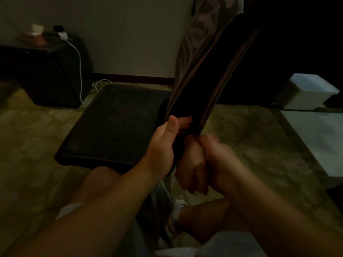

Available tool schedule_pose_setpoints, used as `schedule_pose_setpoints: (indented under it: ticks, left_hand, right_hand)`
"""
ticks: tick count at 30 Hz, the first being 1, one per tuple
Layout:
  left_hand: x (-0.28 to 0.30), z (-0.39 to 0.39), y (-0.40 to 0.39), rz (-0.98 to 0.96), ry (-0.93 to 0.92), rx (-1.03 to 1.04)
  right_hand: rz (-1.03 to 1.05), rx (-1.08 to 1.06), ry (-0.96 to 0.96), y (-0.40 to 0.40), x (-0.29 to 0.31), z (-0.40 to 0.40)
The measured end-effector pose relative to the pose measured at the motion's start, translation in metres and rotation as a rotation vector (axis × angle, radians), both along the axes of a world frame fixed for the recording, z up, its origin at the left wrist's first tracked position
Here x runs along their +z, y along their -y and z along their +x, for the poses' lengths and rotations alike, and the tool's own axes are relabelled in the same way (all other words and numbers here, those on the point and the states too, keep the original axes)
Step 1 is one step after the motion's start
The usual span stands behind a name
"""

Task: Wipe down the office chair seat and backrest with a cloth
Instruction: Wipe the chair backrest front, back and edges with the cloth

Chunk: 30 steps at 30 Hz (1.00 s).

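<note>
Dark backrest (220, 58) wiping is in hand: your left hand (163, 145) grips its lower edge, your right hand (202, 160) clamps the cloth (187, 164) at 5 o'clock; next, likely stroke toward 12 o'clock.

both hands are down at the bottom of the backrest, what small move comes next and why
Probably slide the right hand up the dark curved backrest edge. Both hands sit low where it meets the dark square seat cushion, the left hand gripping it. No cloth is clearly visible in this dim, blurred view.
</note>
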<state>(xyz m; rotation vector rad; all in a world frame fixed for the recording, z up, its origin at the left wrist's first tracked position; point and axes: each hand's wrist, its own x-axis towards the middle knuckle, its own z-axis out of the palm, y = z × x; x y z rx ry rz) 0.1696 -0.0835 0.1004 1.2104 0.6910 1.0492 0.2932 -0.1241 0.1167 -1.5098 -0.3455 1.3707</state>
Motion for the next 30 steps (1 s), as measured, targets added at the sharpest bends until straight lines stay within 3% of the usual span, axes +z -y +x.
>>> schedule_pose_setpoints:
  ticks: [4,7,11,13,17,19,22,25,28,30]
  left_hand:
    - [0.006,-0.003,0.002,0.002,0.055,-0.056]
    - [0.018,0.001,0.004,0.025,0.066,-0.079]
    - [0.034,0.003,0.004,-0.109,0.165,-0.055]
    - [0.038,0.004,0.008,-0.134,0.072,0.024]
    - [0.041,0.001,0.010,-0.126,-0.222,0.205]
    - [0.043,-0.003,0.010,-0.161,-0.215,0.235]
    - [0.056,-0.007,0.017,-0.195,-0.171,0.109]
    - [0.075,-0.007,0.024,-0.149,-0.239,-0.068]
    - [0.092,-0.005,0.026,-0.011,-0.266,-0.057]
    - [0.095,-0.002,0.028,0.106,-0.377,-0.043]
  right_hand:
    - [0.126,0.020,0.062,-0.001,0.021,0.009]
    - [0.055,0.081,-0.035,-0.001,0.033,0.003]
    - [0.175,0.113,-0.024,-0.003,0.059,0.010]
    - [0.187,0.108,0.069,0.002,0.055,0.008]
    - [0.159,0.104,-0.016,0.004,0.067,0.004]
    - [0.198,0.034,0.017,0.000,0.075,0.013]
    - [0.195,0.050,0.109,0.008,0.078,0.009]
    - [0.214,0.016,0.028,0.007,0.093,0.003]
    - [0.295,0.004,0.064,0.004,0.105,0.007]
    - [0.275,-0.037,0.115,0.007,0.098,0.004]
